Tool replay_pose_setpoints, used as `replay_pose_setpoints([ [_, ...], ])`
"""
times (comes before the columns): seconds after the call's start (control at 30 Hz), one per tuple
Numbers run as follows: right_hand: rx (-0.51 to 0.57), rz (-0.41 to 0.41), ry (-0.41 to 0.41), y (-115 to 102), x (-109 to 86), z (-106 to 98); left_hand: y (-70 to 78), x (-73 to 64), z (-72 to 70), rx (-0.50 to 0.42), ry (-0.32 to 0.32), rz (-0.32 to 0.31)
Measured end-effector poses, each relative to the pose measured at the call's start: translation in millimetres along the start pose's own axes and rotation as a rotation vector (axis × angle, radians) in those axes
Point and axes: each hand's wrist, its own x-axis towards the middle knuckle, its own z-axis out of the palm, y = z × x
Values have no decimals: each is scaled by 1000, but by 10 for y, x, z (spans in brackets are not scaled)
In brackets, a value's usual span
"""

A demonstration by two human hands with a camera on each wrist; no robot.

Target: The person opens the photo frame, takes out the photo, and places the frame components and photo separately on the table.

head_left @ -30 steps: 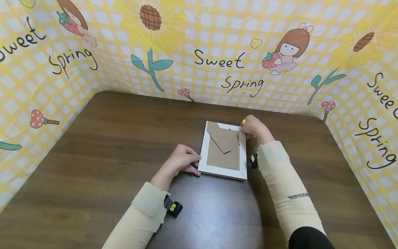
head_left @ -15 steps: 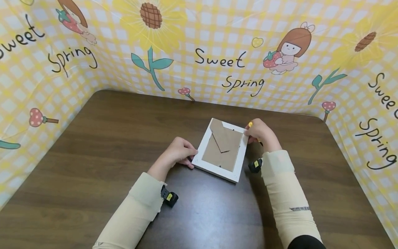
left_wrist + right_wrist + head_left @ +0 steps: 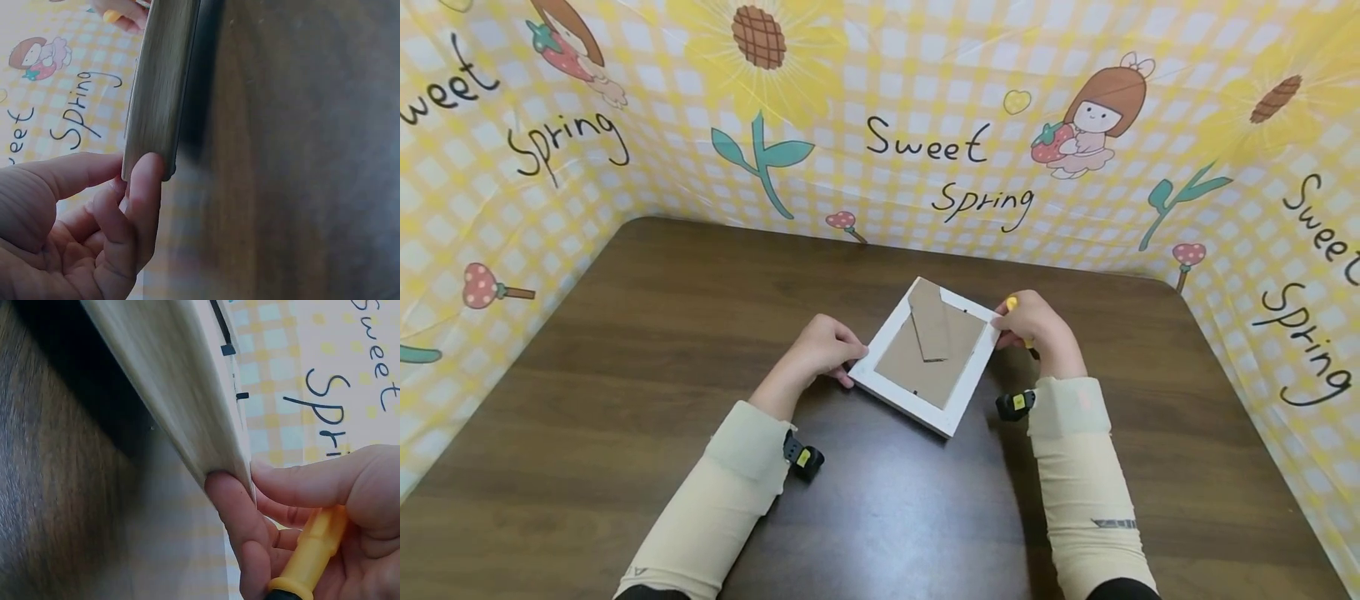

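Note:
A white picture frame (image 3: 902, 402) lies turned at an angle on the brown table, its back facing up. Brown backing board (image 3: 895, 371) fills its middle, with a cardboard stand flap (image 3: 931, 332) on top and small dark tabs at the edges. My left hand (image 3: 818, 348) pinches the near left corner, one finger along the side edge in the left wrist view. At the far right corner my right hand (image 3: 1036, 323) pinches the frame between thumb and finger. Tucked in that same palm is a yellow handle (image 3: 315, 550) with a black end; the rest of it is hidden.
A yellow checked cloth (image 3: 925, 83) with printed flowers and lettering walls the table on the back and both sides. Black wrist cameras (image 3: 803, 460) are strapped to both sleeves. Brown table top (image 3: 625, 375) stretches around the frame.
Between my hands the frame has turned clockwise, its near edge swinging left. My left hand has moved left and away from me, my right hand right and slightly nearer.

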Motion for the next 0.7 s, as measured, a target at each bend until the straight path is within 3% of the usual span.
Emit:
replay_pose_setpoints([
  [0.3,79,14,-7,91,-101,37,57,89,-89,110,15,18],
  [0.53,148,13,-43,198,-156,53,90,136,-96,123,0,7],
  [0.7,130,20,-48,256,-200,56,108,178,-105,142,-8,16],
])
